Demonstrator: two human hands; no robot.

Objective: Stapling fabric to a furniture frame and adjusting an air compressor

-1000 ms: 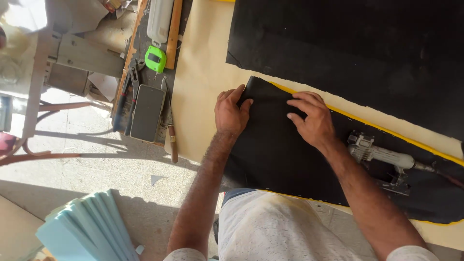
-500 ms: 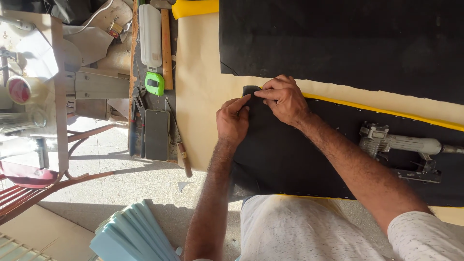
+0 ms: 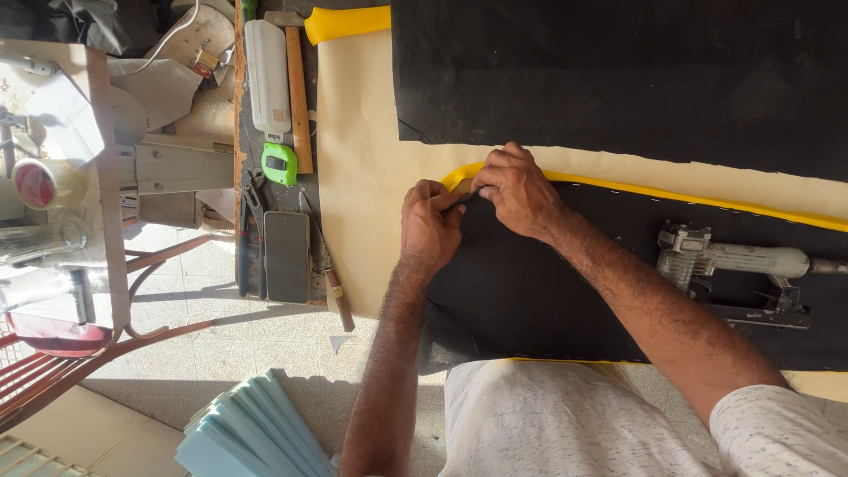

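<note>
A black fabric-covered panel (image 3: 565, 291) with a yellow edge (image 3: 707, 196) lies on the tan worktable (image 3: 362, 185) in front of me. My left hand (image 3: 430, 225) and my right hand (image 3: 517, 190) meet at the panel's rounded left corner. Both pinch the black fabric where it folds over the yellow edge. A row of staples runs along that edge to the right. A grey pneumatic staple gun (image 3: 738, 269) rests on the black fabric, to the right of my right forearm.
A second large black sheet (image 3: 636, 79) covers the far part of the table. On a side shelf at left lie a green tape measure (image 3: 279, 163), a phone (image 3: 287, 256), a hammer (image 3: 296, 88) and a white case (image 3: 266, 79). Blue foam sheets (image 3: 252, 433) stand stacked below.
My right hand moved left from the panel's top to join my left hand at the corner. The fabric there has been pulled back, so the yellow edge shows. The view shifted.
</note>
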